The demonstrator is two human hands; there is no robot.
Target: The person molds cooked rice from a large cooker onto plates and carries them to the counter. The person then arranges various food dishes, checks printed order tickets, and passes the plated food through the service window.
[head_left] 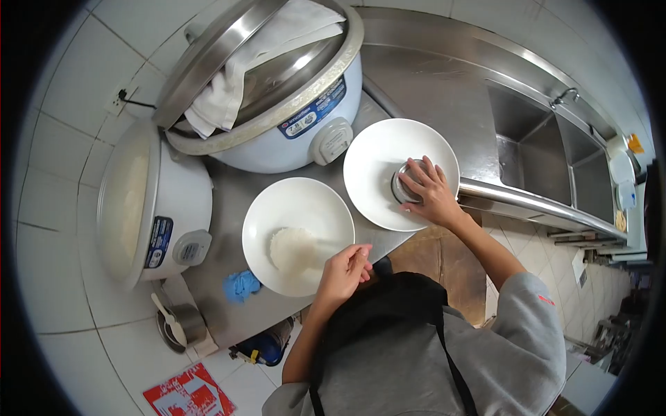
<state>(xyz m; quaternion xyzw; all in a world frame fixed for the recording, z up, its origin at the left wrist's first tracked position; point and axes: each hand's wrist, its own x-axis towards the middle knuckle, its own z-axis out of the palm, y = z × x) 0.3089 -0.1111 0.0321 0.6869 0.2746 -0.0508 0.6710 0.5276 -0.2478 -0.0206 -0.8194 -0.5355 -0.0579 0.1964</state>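
Note:
My right hand point(430, 191) is closed over a small round metal cup point(400, 186), fingers spread across its top and thumb at its side. The cup sits inside a wide white plate point(371, 163) on the right; my palm hides most of it. To the left is a second white plate point(260, 215) with a flat round mound of white rice point(291, 248) in it. My left hand point(345, 272) is at that plate's lower right rim, its fingers curled together, with nothing visible in them.
A large rice cooker point(277, 156) stands behind the plates, its lid tilted up with a white cloth point(267, 48) over the opening. Another cooker point(184, 215) is at left. A crumpled blue cloth or glove point(241, 286) lies near the front edge. Sinks point(541, 152) are at right.

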